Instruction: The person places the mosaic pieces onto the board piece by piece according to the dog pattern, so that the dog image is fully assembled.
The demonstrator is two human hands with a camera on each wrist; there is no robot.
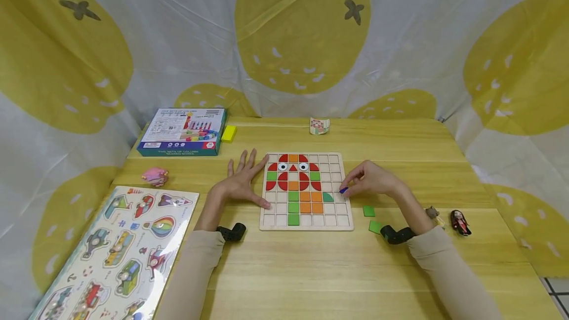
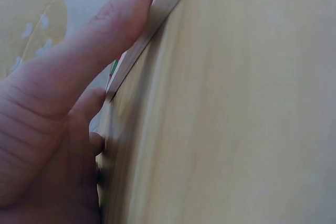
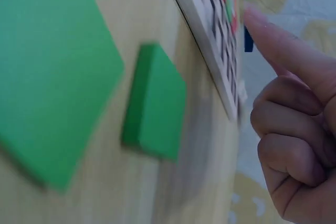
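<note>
A wooden grid board [image 1: 306, 228] lies on the table, its cells partly filled with red, orange and green pieces and two white eye pieces in a bird-like figure. My left hand [image 1: 240, 182] is spread at the board's left side, thumb and index finger at its edge. In the left wrist view the thumb rests along the board's side. Over the right edge of the board, my right hand [image 1: 372, 179] pinches a small dark blue block [image 1: 344, 190] between thumb and index finger. A teal quarter-round piece [image 1: 327, 197] sits in a cell just left of it.
Two green square blocks [image 1: 369, 211] lie right of the board, near the right wrist. Two small figurines [image 1: 460, 222] stand farther right. At left are a picture puzzle [image 1: 144, 251], a pink toy [image 1: 155, 176], a boxed set [image 1: 182, 131] and a yellow block [image 1: 228, 134]. A patterned card [image 1: 319, 126] lies behind.
</note>
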